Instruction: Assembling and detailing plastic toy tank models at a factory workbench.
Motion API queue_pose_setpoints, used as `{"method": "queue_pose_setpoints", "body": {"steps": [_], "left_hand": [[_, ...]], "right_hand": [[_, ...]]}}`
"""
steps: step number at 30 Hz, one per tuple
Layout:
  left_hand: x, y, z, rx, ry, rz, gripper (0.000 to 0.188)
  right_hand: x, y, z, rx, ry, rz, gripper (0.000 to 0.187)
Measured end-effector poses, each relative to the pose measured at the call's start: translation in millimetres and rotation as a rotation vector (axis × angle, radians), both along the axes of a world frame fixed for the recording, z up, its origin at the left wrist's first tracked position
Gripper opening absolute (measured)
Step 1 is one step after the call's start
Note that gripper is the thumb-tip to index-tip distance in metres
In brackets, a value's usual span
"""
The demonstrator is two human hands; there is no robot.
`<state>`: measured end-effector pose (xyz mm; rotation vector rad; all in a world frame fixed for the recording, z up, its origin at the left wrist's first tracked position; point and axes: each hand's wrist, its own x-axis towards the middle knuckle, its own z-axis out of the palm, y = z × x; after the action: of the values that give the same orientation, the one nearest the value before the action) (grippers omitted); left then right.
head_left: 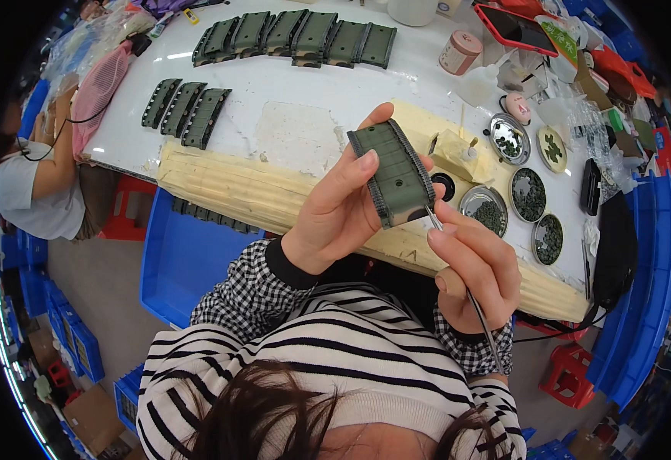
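Note:
My left hand (335,201) is closed around a dark green curved plastic part (393,172) with ridged, toothed edges, tilted above the padded table edge. Pinched in my right hand (477,264) is a slim metal tool (479,310), perhaps tweezers. Its tip touches or nearly touches the lower right corner of the green part; I cannot tell if anything is at the tip. Small round dishes of tiny dark green pieces stand right of my hands: one dish (483,211) nearest, another (528,193) beside it, a third (547,238) lower, and a shiny one (510,139) farther back.
Similar green parts stand in a far row (297,38) and a smaller left group (187,112). A yellowish padded strip (236,184) lines the table edge. A blue bin (190,261) sits below left. A red-framed phone (515,29) and pink jar (460,52) stand back right. Another person (36,184) sits left.

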<state>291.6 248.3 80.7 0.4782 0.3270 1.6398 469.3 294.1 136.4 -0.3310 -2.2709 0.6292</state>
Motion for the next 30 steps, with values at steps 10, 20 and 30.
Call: {"method": "queue_pose_setpoints", "body": {"steps": [10, 20, 30], "left_hand": [[0, 0, 1, 0.032, -0.033, -0.033, 0.064], [-4, -12, 7, -0.275, 0.218, -0.034, 0.061], [7, -16, 7, -0.35, 0.304, -0.003, 0.057]], "right_hand": [[12, 10, -13, -0.134, 0.26, -0.063, 0.02], [55, 49, -46, -0.285, -0.084, -0.293, 0.01], [49, 59, -53, -0.166, -0.138, -0.279, 0.009]]}}
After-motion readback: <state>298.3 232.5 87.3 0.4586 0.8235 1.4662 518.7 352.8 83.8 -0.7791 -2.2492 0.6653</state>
